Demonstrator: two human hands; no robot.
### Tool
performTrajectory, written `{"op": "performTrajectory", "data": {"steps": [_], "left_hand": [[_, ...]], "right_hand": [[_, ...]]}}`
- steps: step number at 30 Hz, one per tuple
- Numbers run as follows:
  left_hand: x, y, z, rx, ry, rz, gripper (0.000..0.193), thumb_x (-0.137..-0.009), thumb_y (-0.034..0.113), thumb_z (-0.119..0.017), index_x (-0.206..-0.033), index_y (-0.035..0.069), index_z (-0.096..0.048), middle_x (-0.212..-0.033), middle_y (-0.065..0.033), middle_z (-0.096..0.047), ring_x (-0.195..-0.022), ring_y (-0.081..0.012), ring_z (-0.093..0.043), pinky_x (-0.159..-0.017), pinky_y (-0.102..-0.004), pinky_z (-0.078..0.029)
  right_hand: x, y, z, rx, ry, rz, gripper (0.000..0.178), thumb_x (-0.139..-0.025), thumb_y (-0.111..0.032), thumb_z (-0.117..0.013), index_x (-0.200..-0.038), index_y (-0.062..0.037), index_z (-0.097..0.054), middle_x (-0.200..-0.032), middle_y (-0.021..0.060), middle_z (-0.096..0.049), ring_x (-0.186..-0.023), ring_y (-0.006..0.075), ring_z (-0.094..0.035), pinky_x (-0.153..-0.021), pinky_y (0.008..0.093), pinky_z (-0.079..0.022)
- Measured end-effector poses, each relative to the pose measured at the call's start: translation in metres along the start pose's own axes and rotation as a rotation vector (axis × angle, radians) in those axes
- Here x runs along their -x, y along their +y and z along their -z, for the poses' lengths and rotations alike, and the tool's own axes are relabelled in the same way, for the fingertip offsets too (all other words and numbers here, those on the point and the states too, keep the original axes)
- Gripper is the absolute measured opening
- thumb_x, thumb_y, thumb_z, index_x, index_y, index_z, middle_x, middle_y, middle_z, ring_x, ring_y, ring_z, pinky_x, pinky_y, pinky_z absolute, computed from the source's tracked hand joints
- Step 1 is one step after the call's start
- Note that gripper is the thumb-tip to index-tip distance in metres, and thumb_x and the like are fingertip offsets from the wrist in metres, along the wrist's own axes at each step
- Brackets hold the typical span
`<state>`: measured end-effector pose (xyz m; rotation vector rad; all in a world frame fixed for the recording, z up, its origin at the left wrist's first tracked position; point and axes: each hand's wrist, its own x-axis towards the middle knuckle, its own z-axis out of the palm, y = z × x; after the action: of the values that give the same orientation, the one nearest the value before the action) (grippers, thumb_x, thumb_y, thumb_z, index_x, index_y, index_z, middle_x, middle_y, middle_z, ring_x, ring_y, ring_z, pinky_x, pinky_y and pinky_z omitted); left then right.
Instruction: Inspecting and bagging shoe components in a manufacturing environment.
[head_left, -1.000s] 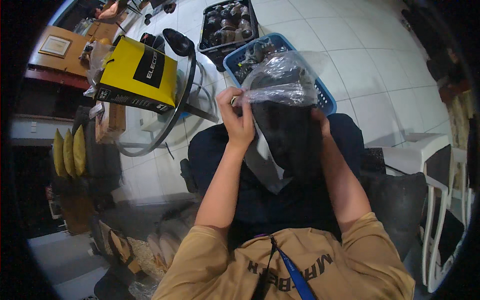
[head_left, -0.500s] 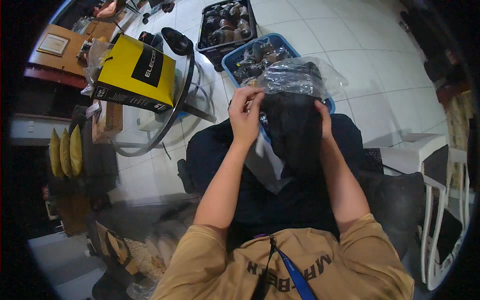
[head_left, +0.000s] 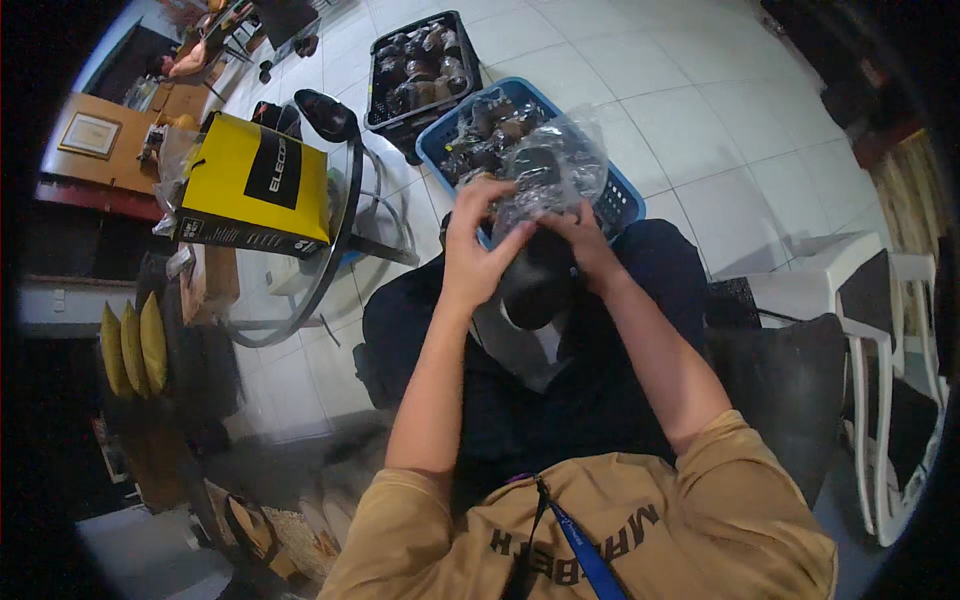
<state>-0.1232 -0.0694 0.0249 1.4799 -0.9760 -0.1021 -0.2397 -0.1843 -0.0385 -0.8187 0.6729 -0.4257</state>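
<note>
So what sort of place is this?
Probably a living room in someone's home, though it might be a small workroom. The yellow-green cushions and framed picture look homely, while the blue plastic basket of plastic-wrapped items hints at packing or storage.

One view, worn on the person's head: the left of two side-by-side fisheye cameras, looking down and forward past the person's own front. Nearest the lens, the tan T-shirt [head_left: 440, 530] and blue lanyard [head_left: 585, 558] spread along the lower edge. The forearms [head_left: 428, 410] rise from there to the hands [head_left: 470, 242], near the picture's centre at arm's reach. Past them the view runs out to the blue basket [head_left: 622, 195] and the tiled floor [head_left: 690, 130], with a framed picture [head_left: 90, 134] small at the far left. It stands upright, unmirrored; edges such as the white chair's [head_left: 820, 272] bend toward the dark, rounded rim.
</note>
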Motion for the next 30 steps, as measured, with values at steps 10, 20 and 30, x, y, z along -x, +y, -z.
{"op": "performTrajectory", "data": {"steps": [10, 20, 30], "left_hand": [[0.007, 0.026, -0.001, -0.294, -0.289, 0.02, 0.011, -0.088, 0.009, -0.066, -0.09, -0.001, -0.063, -0.083, -0.0103, -0.059, -0.078, -0.019, -0.059, -0.071, -0.0297, -0.045], [-0.012, -0.056, 0.05, 0.207, 0.059, 0.688, 0.021, -0.1, 0.025, -0.053, -0.1, 0.005, -0.059, -0.076, 0.0025, -0.05, -0.068, -0.01, -0.048, -0.064, -0.026, -0.041], [0.03, -0.095, 0.045, 0.673, 0.47, 0.973, 0.016, -0.102, 0.023, -0.046, -0.095, 0.009, -0.052, -0.072, -0.0014, -0.05, -0.058, -0.0098, -0.046, -0.049, -0.0248, -0.038]], "right_hand": [[-0.031, 0.042, 0.021, 0.131, -0.026, -0.149, 0.077, -0.081, -0.056, -0.066, -0.129, -0.0026, -0.04, -0.116, 0.0111, -0.056, -0.106, 0.0216, -0.057, -0.089, 0.0346, -0.047], [-0.007, 0.024, 0.007, 0.269, -0.171, -0.317, 0.045, -0.089, -0.038, -0.066, -0.119, -0.0051, -0.057, -0.105, 0.006, -0.063, -0.088, 0.0175, -0.062, -0.066, 0.0386, -0.051], [-0.021, 0.069, 0.013, 1.084, -0.146, 0.292, 0.03, -0.092, -0.03, -0.061, -0.098, -0.0006, -0.067, -0.089, 0.0153, -0.066, -0.078, 0.0156, -0.063, -0.066, 0.0368, -0.05]]}}
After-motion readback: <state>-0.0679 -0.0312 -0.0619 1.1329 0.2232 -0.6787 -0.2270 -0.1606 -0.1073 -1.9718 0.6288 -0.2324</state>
